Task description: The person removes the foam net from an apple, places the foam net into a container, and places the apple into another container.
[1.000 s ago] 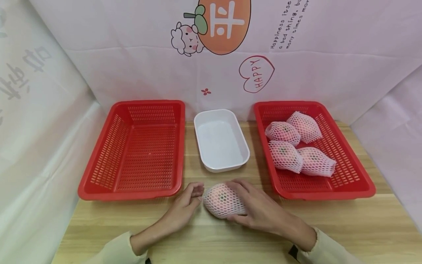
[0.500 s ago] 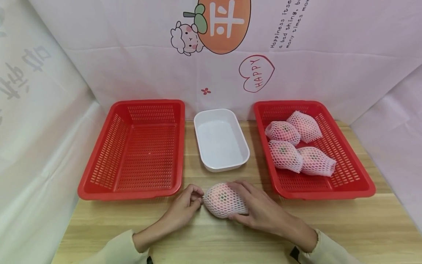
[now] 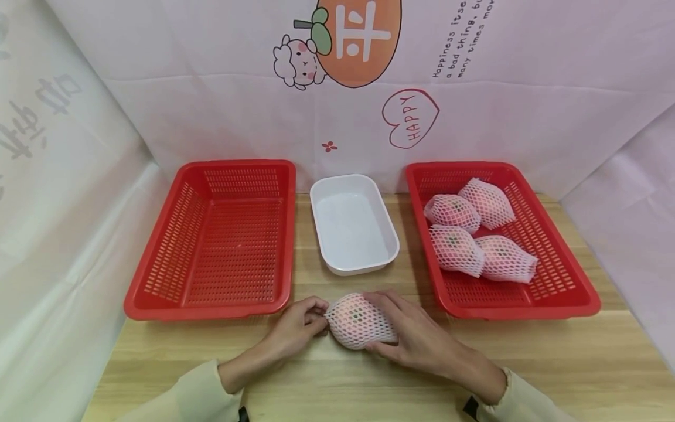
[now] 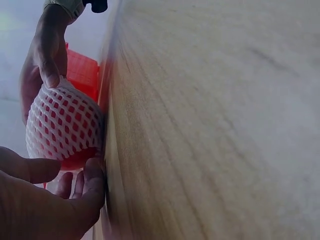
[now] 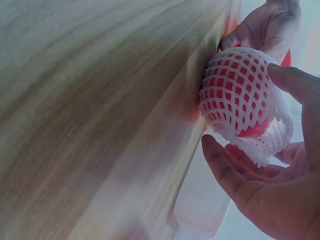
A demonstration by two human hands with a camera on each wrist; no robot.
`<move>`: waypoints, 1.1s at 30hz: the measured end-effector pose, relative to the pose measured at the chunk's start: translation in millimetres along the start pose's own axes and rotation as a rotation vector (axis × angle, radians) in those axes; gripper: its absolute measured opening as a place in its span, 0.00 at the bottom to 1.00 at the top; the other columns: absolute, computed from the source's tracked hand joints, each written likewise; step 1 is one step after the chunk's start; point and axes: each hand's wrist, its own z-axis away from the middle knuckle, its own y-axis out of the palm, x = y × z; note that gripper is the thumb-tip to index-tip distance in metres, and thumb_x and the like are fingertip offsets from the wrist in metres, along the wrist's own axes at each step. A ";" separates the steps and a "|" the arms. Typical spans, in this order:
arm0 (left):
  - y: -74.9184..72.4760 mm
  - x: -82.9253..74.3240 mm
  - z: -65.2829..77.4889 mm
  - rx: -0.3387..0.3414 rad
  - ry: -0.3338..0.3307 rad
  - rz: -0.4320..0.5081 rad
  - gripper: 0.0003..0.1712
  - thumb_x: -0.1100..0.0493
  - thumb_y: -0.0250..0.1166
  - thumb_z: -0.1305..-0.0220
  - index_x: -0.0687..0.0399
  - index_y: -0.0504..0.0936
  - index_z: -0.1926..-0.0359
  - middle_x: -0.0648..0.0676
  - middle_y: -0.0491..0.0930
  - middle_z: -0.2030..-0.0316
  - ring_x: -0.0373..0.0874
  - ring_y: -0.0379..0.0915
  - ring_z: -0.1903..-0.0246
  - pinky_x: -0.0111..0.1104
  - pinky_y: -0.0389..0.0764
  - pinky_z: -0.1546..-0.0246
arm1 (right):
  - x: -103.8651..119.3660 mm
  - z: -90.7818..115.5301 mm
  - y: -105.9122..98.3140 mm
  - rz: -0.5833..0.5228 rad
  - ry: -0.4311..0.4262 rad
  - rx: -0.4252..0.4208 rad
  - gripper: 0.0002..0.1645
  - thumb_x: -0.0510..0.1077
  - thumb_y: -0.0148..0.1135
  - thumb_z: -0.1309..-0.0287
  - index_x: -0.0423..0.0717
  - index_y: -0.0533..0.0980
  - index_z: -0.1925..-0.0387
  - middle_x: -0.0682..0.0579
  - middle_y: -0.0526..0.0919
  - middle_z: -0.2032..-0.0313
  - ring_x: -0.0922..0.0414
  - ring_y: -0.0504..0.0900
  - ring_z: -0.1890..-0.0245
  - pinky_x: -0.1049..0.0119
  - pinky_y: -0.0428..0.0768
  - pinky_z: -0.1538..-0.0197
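A red fruit (image 3: 354,322) with a green mark lies on the table in a white foam net (image 5: 235,92). My right hand (image 3: 408,328) holds it from the right, thumb on the near side and fingers over the far side. At its left end, my left hand (image 3: 302,325) pinches the edge of the foam net with thumb and fingertips. A patch of bare red skin (image 4: 79,159) shows there, beyond the net's edge, in the left wrist view. From the right wrist view, the net's other end hangs loose past the fruit, near my right fingers (image 5: 220,162).
A red basket (image 3: 287,293) with nothing in it stands at the left. Behind the fruit is a white tray (image 3: 350,271). Several net-wrapped fruits (image 3: 456,249) lie in the right red basket (image 3: 519,312). White printed cloth (image 3: 237,117) hangs behind and at both sides.
My left hand has moved slightly right, its fingers closing from loose to a pinch on the net's left edge. The right hand and the fruit have stayed nearly still.
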 end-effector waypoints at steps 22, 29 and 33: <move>-3.6 4.5 -1.5 0.140 0.017 0.138 0.36 0.70 0.69 0.34 0.76 0.68 0.28 0.71 0.76 0.35 0.62 0.76 0.35 0.31 0.82 0.40 | -2.1 3.2 3.3 -0.067 -0.054 -0.038 0.51 0.54 0.84 0.48 0.46 0.69 0.27 0.52 0.79 0.38 0.58 0.83 0.43 0.55 0.87 0.44; 2.4 0.9 -2.6 0.180 0.016 0.195 0.44 0.73 0.70 0.41 0.71 0.65 0.24 0.68 0.73 0.31 0.60 0.72 0.33 0.32 0.80 0.38 | -2.5 0.4 4.4 -0.090 -0.083 -0.061 0.49 0.52 0.84 0.48 0.43 0.72 0.28 0.50 0.82 0.38 0.57 0.84 0.42 0.55 0.86 0.42; 5.1 0.7 -3.5 0.179 0.030 0.213 0.46 0.75 0.70 0.44 0.70 0.65 0.24 0.68 0.75 0.33 0.57 0.74 0.35 0.29 0.81 0.42 | -2.8 0.2 4.7 -0.100 -0.099 -0.077 0.48 0.49 0.85 0.49 0.42 0.73 0.29 0.48 0.83 0.39 0.55 0.85 0.42 0.54 0.86 0.42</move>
